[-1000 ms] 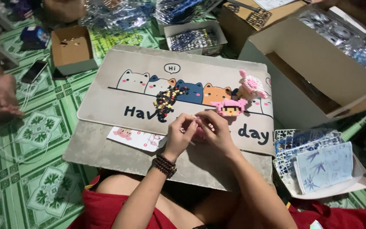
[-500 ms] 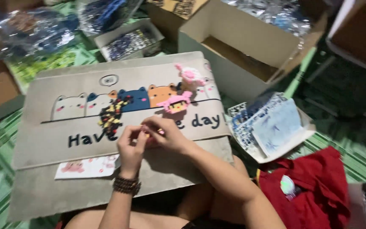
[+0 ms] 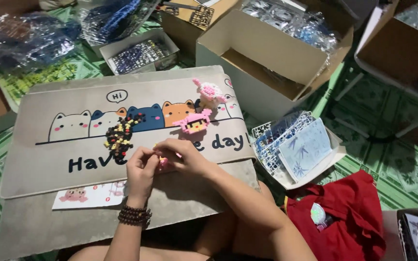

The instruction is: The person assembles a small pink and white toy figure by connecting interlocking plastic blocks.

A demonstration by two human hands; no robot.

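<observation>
Head view: both hands, left hand (image 3: 140,169) and right hand (image 3: 182,155), pinched around a small pink piece (image 3: 163,161) beside an open cardboard box (image 3: 272,53).

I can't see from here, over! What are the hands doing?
Left hand and right hand pinch a small pink piece together over the mat. Loose bricks beside left hand. Nothing in the way.

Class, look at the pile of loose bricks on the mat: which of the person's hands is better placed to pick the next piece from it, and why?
Probably the left hand: it sits just below the pile of loose bricks, while the right hand lies farther off on the other side, pinching the small pink piece.
</observation>
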